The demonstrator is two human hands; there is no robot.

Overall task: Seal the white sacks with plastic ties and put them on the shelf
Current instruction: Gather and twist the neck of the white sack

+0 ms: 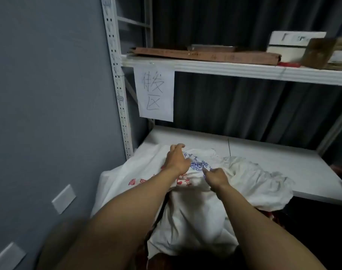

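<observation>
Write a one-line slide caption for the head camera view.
Left hand and right hand touch a printed white sack resting partly on the lower shelf, below a paper sign.
</observation>
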